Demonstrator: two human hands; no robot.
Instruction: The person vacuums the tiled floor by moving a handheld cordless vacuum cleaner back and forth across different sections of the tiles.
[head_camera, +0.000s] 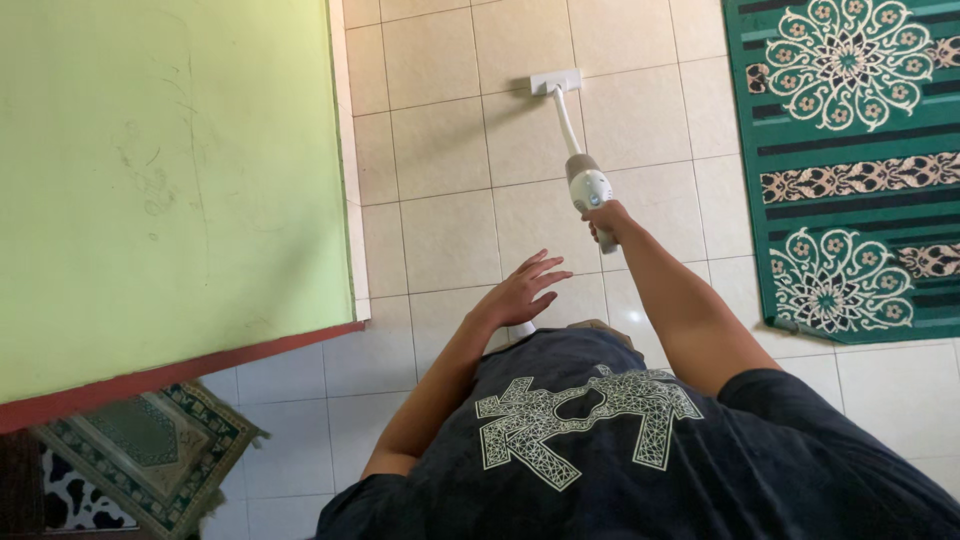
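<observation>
My right hand (606, 220) grips the handle of a white and grey stick vacuum (586, 183). Its thin tube runs away from me to a flat white floor head (555, 81) resting on the pale floor tiles (445, 150). My left hand (525, 290) hangs free over the tiles with fingers spread, holding nothing, a little nearer to me than the vacuum's body. My dark shirt with a white printed pattern fills the bottom of the view.
A light green wall (160, 180) with a red lower band stands on the left. A green patterned rug (850, 160) lies on the right. A small patterned mat (150, 450) sits at the bottom left.
</observation>
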